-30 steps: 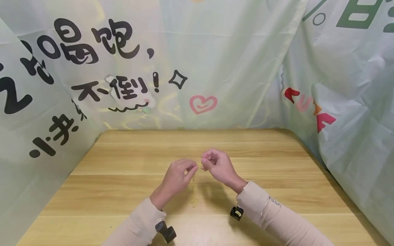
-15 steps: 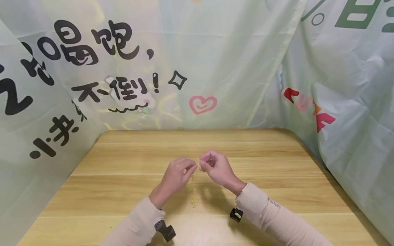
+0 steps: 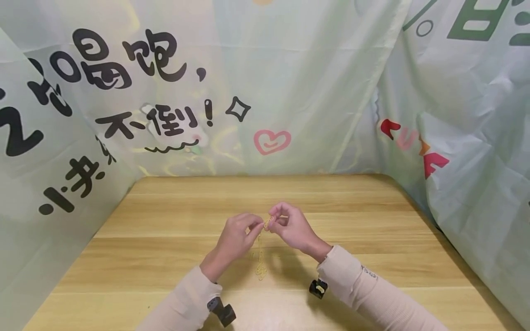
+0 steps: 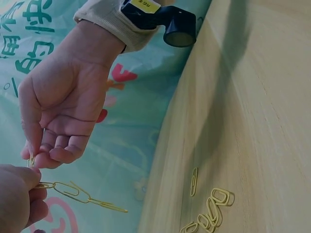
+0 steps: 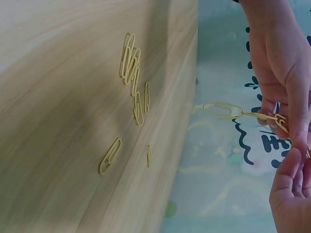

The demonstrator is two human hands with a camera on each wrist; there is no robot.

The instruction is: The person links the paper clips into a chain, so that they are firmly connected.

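Note:
My left hand [image 3: 235,236] pinches the top of a short chain of yellow paper clips [image 5: 252,114] between thumb and fingertips. Several linked clips dangle below it, clear of the table. Between both sets of fingertips is another yellow paper clip [image 3: 268,222], which my right hand [image 3: 295,226] holds by its far end, thumb against forefinger. The two hands are raised over the middle of the table, fingertips almost meeting. In the left wrist view, the right hand's clip [image 4: 31,161] sits right above the left fingertips, which hide the join to the chain.
Several loose yellow paper clips [image 5: 130,60] lie in a cluster on the wooden table [image 3: 165,262] beneath the hands, with a few single clips [image 5: 111,156] apart from it. A printed cloth [image 3: 314,92] hangs around the back and sides of the table.
Between the fingertips, the paper clip now shows more of its length, tilted up toward the right hand. The right fingers have shifted slightly; the left hand stays nearly still with the chain.

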